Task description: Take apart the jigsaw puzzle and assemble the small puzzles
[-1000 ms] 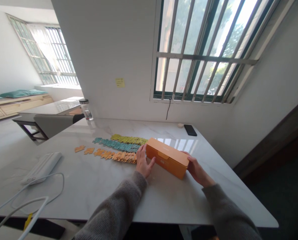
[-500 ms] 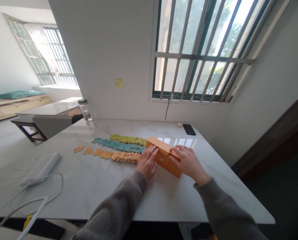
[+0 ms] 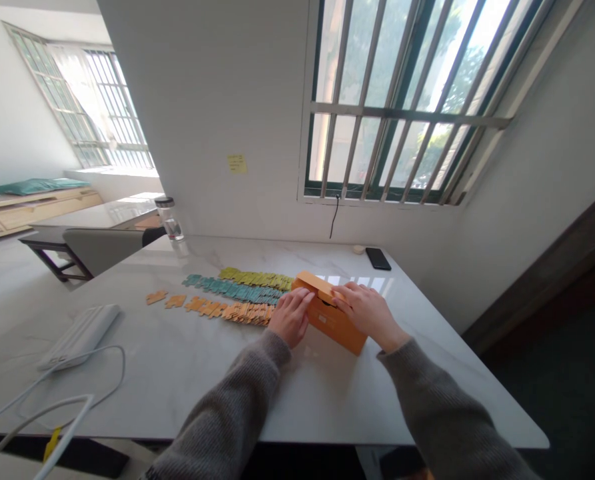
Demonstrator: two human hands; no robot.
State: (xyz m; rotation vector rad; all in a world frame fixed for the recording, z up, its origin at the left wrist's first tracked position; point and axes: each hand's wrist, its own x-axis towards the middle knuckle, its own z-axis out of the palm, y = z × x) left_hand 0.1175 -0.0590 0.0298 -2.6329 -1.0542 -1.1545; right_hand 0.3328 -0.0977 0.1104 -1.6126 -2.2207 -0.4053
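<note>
An orange cardboard box [image 3: 336, 327] stands on the white table in front of me, its top flap slightly raised along the front edge. My left hand [image 3: 292, 315] grips the box's left front corner, fingers on the upper edge. Across the flap lies my right hand [image 3: 370, 313], its fingertips holding the flap near the middle of the front edge. Left of the box, overlapping jigsaw pieces lie in rows: green pieces [image 3: 257, 279] at the back, teal pieces [image 3: 237, 289] in the middle, orange pieces [image 3: 247, 313] in front. The box's inside is hidden.
A white power strip [image 3: 84, 335] with cables lies on the table [image 3: 177, 387] at left. A clear water bottle [image 3: 171, 221] stands at the far left corner. Near the back right are a black phone [image 3: 378, 259] and a small white round object [image 3: 358, 250].
My right hand has shifted left along the flap, from the box's right end toward the middle. The flap's front edge now shows a dark gap. My left hand stays at its corner.
</note>
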